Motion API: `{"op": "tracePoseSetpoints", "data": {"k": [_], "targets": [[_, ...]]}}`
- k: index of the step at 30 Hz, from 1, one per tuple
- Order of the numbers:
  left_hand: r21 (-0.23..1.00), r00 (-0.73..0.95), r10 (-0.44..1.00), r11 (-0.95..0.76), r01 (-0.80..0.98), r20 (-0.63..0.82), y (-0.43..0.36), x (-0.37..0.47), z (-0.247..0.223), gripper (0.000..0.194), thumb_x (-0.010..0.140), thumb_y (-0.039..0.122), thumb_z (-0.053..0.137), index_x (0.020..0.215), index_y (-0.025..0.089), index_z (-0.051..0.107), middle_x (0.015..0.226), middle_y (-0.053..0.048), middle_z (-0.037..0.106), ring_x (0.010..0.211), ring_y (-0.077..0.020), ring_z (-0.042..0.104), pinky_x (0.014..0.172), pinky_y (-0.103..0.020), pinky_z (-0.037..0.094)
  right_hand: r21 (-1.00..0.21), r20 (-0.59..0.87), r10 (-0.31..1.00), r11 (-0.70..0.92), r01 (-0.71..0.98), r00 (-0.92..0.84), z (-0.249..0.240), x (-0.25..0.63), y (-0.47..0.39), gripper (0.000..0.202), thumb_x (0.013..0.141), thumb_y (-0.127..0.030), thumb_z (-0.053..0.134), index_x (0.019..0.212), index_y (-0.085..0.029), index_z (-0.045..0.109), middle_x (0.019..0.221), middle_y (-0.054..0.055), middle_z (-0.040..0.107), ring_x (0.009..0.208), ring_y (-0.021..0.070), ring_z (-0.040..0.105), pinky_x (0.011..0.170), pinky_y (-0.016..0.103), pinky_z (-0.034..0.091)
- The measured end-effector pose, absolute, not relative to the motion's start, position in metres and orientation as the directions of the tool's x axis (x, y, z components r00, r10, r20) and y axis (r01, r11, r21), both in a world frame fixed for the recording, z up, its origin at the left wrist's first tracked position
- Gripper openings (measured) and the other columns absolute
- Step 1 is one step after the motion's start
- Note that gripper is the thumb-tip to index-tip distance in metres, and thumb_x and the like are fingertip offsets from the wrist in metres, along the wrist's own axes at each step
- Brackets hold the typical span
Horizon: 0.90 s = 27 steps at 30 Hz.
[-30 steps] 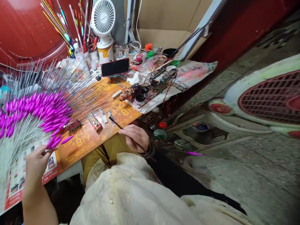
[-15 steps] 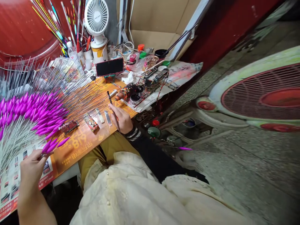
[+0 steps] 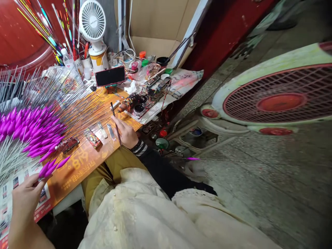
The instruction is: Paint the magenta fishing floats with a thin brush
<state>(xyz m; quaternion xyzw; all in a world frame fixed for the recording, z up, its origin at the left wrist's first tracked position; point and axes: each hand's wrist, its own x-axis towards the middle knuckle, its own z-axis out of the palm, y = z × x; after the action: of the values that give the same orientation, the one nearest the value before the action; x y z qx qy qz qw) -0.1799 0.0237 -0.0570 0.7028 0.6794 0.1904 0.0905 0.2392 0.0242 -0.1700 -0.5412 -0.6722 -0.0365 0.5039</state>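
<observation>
Several purple fishing floats (image 3: 49, 168) with thin stems are pinched in the fingers of my left hand (image 3: 27, 193), over the lower left of the table. Up and left of it lies a large bunch of purple floats (image 3: 33, 128) with long pale and dark stems. My right hand (image 3: 126, 133) is closed round a thin dark brush (image 3: 115, 121), held upright near the table's front edge. Left of this hand are a small metal strip (image 3: 111, 132), a white piece (image 3: 102, 130) and a paint-stained block (image 3: 93, 139). A darker stained block (image 3: 68, 144) lies nearer the bunch.
A phone (image 3: 110, 76) stands on the orange table (image 3: 77, 176), with a small white fan (image 3: 92, 21) behind it. Small black paint cups (image 3: 139, 109) sit at the right corner. One purple float (image 3: 193, 158) shows beyond the table, near a large floor fan (image 3: 280, 100).
The camera has turned a little to the right, so the scene sits further left. Both hands keep nearly the same places over the table, with the floats and brush still held.
</observation>
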Motion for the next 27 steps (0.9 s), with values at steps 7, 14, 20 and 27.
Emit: {"op": "tracePoseSetpoints", "data": {"k": [7,14,20,27], "targets": [[0.383,0.037,0.992,-0.082,0.920,0.124,0.025,-0.181,-0.058,0.037,0.073,0.057,0.062,0.077,0.022,0.075,0.062,0.003,0.064,0.060,-0.0151,0.053,0.058,-0.027,0.038,-0.495,0.720,0.685,0.392,0.775,0.114,-0.173,0.239,0.025,0.059,0.104,-0.020,0.042,0.161,-0.014,0.030,0.151,0.017,0.056,0.140,0.0262,0.057,0.116,0.043,0.051],[0.373,0.165,0.973,-0.214,0.903,0.159,0.031,-0.176,-0.062,0.030,0.081,0.049,0.062,0.084,0.025,0.079,0.072,0.003,0.071,0.064,-0.0150,0.057,0.060,-0.026,0.039,-0.510,0.723,0.672,0.366,0.778,0.157,-0.171,0.238,0.023,0.054,0.105,-0.023,0.042,0.157,-0.014,0.038,0.148,0.018,0.059,0.138,0.0259,0.058,0.114,0.043,0.053],[0.368,0.240,0.956,-0.287,0.885,0.167,0.027,-0.165,-0.063,0.036,0.086,0.050,0.058,0.075,0.022,0.076,0.062,0.001,0.062,0.056,-0.0130,0.050,0.057,-0.027,0.034,-0.496,0.849,0.454,0.508,0.704,0.270,-0.182,0.217,-0.012,0.044,0.103,-0.017,0.043,0.146,-0.020,0.054,0.115,0.011,0.077,0.106,0.0216,0.075,0.096,0.038,0.062],[0.399,0.234,0.959,-0.279,0.873,0.157,0.020,-0.162,-0.066,0.025,0.086,0.038,0.062,0.081,0.020,0.079,0.065,0.001,0.064,0.060,-0.0124,0.050,0.060,-0.026,0.034,-0.292,0.918,0.384,0.826,0.482,-0.102,-0.200,0.149,-0.043,0.051,0.099,-0.017,0.052,0.151,-0.017,0.050,0.108,0.013,0.078,0.105,0.0225,0.075,0.090,0.038,0.065]]}}
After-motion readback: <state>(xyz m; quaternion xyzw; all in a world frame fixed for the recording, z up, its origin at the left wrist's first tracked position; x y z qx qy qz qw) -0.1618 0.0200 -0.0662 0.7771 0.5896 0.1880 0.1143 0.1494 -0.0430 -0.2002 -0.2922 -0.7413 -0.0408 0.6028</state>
